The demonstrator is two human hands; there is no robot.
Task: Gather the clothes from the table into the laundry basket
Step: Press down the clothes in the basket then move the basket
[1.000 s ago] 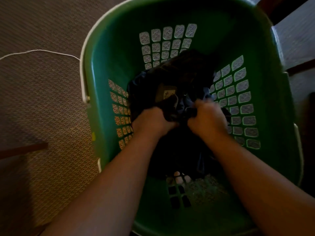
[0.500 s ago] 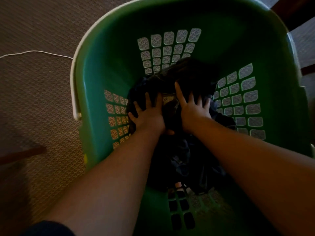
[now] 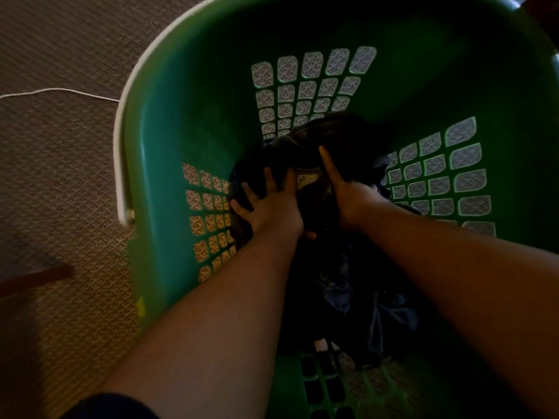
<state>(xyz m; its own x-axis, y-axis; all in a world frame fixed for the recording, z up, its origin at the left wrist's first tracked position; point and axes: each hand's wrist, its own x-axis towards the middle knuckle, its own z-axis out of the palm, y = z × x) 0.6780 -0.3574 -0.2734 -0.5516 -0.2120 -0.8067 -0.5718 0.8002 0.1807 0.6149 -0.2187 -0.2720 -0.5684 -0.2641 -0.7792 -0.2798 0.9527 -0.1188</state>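
Note:
A green laundry basket (image 3: 187,140) with slotted walls fills most of the view. Dark clothes (image 3: 348,137) lie piled at its bottom, with a pale label showing between my hands. My left hand (image 3: 272,207) rests flat on the pile with its fingers spread. My right hand (image 3: 351,198) presses on the pile just to the right, one finger stretched forward and the others hidden in the dark fabric. Both forearms reach down into the basket. More dark blue cloth (image 3: 363,297) lies nearer to me.
The basket stands on a patterned brown carpet (image 3: 60,176). A white cord (image 3: 60,91) runs across the carpet to the basket's white rim handle (image 3: 121,152). A dark wooden piece (image 3: 36,278) shows at the left edge.
A second ago both hands were clenched on the dark clothes. They have since opened and now lie flat on the pile, and the camera has moved nearer to the basket.

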